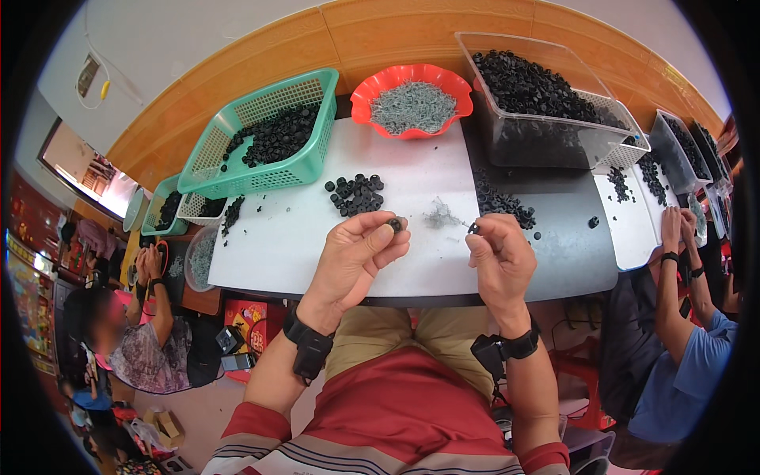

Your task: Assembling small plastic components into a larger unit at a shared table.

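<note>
Presently, you have both hands raised just above the white sheet (261,257), one beside the other, with a gap between them. Your left hand (354,255) makes a narrow grip: the thumb and the fingers are closed around a black round cap (395,225), which shows its end toward you. Your right hand (504,257) is also in a narrow pinch, and it holds a small black part (474,229) at the tips of the thumb and the index finger. A thin piece seems to stick out from this part toward the left, but it is too small to tell exactly. The two held pieces are apart and do not touch each other.

On the sheet, just beyond your left hand, lies a pile of black caps (355,195). Between your hands and a little farther away, there is a small loose heap of thin grey pieces (440,214). To the right, near the sheet's edge, more black parts (507,204) are scattered on the dark table top (566,253).

Along the far side, from left to right, stand a green basket (261,184) with black pieces inside, a red bowl (419,134) with wavy rim, full of grey pieces, and a clear bin (526,142) holding many black pieces. One person (150,352) sits at your left, and another person (681,380) works at your right, with both hands over the table.
</note>
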`<state>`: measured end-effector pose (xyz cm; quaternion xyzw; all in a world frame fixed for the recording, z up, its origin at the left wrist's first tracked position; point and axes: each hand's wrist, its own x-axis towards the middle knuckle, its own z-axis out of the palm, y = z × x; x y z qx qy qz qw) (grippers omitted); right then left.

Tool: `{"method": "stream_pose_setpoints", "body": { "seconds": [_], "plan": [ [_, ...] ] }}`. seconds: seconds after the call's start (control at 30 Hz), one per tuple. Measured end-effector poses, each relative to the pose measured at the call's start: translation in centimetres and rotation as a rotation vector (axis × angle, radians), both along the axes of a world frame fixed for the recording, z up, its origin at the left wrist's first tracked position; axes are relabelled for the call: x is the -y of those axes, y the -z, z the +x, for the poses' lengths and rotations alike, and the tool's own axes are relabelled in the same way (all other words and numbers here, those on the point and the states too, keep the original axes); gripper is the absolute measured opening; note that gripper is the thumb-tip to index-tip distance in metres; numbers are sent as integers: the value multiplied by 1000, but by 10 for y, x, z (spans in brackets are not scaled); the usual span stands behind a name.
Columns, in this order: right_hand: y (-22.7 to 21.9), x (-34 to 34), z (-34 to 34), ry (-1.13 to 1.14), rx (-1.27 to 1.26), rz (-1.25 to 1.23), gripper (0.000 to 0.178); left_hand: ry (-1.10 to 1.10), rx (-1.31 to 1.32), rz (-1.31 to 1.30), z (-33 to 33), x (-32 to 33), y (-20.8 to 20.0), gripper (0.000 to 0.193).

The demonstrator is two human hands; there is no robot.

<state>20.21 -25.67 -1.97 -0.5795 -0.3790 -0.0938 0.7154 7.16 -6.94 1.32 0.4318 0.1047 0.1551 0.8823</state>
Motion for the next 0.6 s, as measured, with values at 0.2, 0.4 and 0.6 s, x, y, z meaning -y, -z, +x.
{"method": "stream_pose_setpoints", "body": {
  "seconds": [0.2, 0.4, 0.6],
  "plan": [
    [-1, 0, -1, -7, -23, 2, 16, 59, 36, -110, -3, -1, 7, 21],
    [-5, 1, -4, -15, 2, -27, 17, 57, 38, -103, -3, 5, 9, 21],
    [-20, -2, -16, -47, 41, -45, 21, 42, 8, -135, -2, 8, 9, 21]
  ]
}}
